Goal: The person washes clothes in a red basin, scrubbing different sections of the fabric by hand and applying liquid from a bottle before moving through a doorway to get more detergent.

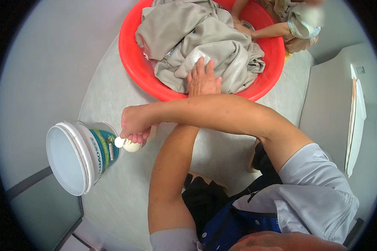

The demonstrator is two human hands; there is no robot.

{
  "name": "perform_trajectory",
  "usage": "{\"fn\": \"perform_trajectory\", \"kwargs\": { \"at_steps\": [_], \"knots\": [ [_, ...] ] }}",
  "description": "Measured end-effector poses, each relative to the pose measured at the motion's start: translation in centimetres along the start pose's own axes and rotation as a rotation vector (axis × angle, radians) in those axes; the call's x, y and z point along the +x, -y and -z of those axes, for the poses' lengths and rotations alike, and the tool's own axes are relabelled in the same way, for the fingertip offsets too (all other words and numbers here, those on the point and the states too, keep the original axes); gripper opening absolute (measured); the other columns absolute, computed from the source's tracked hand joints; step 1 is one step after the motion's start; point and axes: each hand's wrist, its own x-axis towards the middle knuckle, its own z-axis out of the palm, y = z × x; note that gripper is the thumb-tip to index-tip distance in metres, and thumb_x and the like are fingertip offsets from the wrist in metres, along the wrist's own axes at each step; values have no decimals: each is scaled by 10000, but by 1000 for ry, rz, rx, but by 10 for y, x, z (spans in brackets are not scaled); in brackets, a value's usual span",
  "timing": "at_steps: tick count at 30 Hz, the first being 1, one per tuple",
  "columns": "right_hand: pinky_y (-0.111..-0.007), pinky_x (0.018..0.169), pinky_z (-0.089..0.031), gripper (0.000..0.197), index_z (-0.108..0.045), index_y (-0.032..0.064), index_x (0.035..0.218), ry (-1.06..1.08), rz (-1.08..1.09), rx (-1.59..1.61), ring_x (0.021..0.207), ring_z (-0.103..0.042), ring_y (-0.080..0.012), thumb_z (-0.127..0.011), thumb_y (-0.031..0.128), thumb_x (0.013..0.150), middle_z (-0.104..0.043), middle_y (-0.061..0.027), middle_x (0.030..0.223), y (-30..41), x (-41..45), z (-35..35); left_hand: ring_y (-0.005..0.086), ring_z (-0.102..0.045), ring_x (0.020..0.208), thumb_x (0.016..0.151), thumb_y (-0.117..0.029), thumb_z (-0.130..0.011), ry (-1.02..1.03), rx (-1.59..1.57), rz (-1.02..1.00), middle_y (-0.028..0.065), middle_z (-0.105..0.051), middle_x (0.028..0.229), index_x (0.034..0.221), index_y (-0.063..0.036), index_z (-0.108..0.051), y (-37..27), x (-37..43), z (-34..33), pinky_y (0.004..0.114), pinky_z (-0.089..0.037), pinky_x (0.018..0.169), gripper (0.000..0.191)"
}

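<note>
My left hand [203, 82] lies palm down on wet grey-beige cloth [188, 34], fingers spread. That cloth fills much of a round red plastic basin [130, 62]. Crossing over my left forearm, my right arm reaches to the left. My right hand [139, 120] grips a cream plastic bottle [133, 146] with a white cap [119, 142], apart from the basin; my fingers hide most of the bottle. Beside the cap stands a white plastic bucket [83, 150] with a green and blue printed label.
Across the basin, a co-worker's hands [243, 29] touch the cloth. Pale, smooth floor [128, 200] lies under the bucket and basin. A grey wall [50, 78] rises at left, with a dark panel [47, 204] below. A white fixture [330, 103] stands at right.
</note>
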Motion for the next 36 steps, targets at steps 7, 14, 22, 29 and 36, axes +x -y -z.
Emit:
{"fn": "perform_trajectory", "kwargs": {
  "at_steps": [7, 14, 22, 29, 36],
  "knots": [
    [-249, 457, -498, 243, -648, 1, 713, 51, 15, -29, 523, -618, -135, -638, 167, 891, -642, -57, 647, -2, 17, -18, 405, -399, 1322, 844, -236, -683, 36, 33, 63, 242, -366, 1462, 1382, -56, -463, 15, -14, 7, 521, -331, 1065, 609],
    [-251, 509, -521, 256, -671, 12, 731, -72, 17, -40, 572, -655, -147, -652, 208, 893, -657, -66, 676, 2, 31, -32, 381, -379, 1346, 846, -296, -683, 79, 13, 59, 232, -359, 1464, 1384, -76, -465, 24, -31, 16, 530, -321, 1065, 621],
    [-252, 528, -533, 261, -670, 22, 749, -60, -5, -58, 614, -673, -143, -656, 231, 906, -670, -73, 704, 6, 34, -44, 370, -357, 1363, 861, -290, -666, 96, -39, 50, 231, -338, 1471, 1396, -53, -450, 20, -44, 28, 508, -290, 1085, 624],
    [-298, 652, -598, 398, -659, -8, 848, 39, -21, 171, 714, -699, -194, -569, 356, 980, -685, -125, 817, -5, 14, -37, 364, -352, 1370, 867, -291, -664, 55, -49, 35, 230, -338, 1475, 1397, -58, -453, 8, -52, 23, 506, -275, 1102, 616],
    [-339, 735, -611, 510, -631, -66, 970, 83, 115, 417, 847, -712, -252, -470, 415, 1027, -690, -188, 939, -13, -73, 66, 365, -306, 1407, 947, -368, -519, 50, -159, -49, 212, -347, 1511, 1449, -69, -382, 34, -3, -15, 460, -246, 1150, 600]
  ]
}}
